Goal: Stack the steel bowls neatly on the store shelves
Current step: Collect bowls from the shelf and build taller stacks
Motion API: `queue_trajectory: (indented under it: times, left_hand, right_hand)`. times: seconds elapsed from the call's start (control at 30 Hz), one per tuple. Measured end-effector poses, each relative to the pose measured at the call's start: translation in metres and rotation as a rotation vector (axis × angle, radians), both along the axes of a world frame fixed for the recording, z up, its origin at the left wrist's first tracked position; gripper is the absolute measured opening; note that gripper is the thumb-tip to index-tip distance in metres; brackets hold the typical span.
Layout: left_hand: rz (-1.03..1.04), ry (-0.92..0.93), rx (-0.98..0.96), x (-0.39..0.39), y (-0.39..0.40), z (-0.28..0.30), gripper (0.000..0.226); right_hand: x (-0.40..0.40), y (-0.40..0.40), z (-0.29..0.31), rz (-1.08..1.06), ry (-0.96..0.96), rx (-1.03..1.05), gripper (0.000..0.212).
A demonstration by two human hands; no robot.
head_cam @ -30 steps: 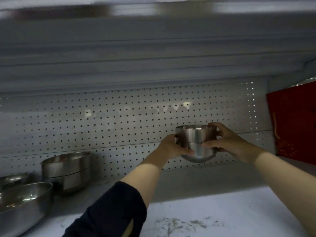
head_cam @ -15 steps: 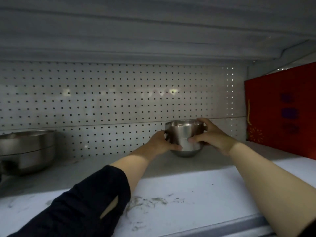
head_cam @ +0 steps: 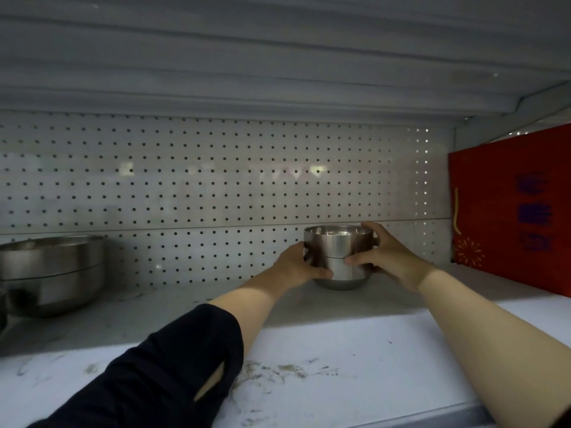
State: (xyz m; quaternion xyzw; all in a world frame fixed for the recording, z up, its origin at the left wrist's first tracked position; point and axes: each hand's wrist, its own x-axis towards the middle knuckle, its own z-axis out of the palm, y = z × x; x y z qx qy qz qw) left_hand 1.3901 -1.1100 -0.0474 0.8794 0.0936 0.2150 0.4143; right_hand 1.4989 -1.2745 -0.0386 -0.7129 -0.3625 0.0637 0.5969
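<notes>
A small stack of two nested steel bowls (head_cam: 338, 251) stands on the white shelf (head_cam: 309, 344), close to the perforated back panel. My left hand (head_cam: 298, 264) grips the stack's left side, thumb across the lower bowl's front. On the right side my right hand (head_cam: 383, 253) holds it, thumb at the seam between the bowls and fingers round the back. A second stack of larger steel bowls (head_cam: 51, 271) sits at the far left of the same shelf.
A red gift bag (head_cam: 509, 208) stands upright at the right end of the shelf. The shelf above hangs low overhead. Grey scuff marks smear the shelf's front area (head_cam: 278, 370). Bare shelf lies between the two bowl stacks.
The small stack has come down from mid-air onto the shelf, both hands still around it. The view has shifted right, so the left bowls sit nearer the frame edge.
</notes>
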Motion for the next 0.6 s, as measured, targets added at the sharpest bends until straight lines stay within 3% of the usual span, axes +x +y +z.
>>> queue_trajectory:
  times: [0.23,0.6]
  left_hand:
    - [0.014,-0.002,0.018,0.003,0.002,-0.001,0.074]
    - [0.086,0.004,0.088,0.007,-0.007,-0.003,0.064]
  right_hand:
    - [0.000,0.002,-0.002,0.005,0.032,-0.009,0.105]
    - [0.002,0.003,0.000,-0.048,-0.018,-0.017,0.100]
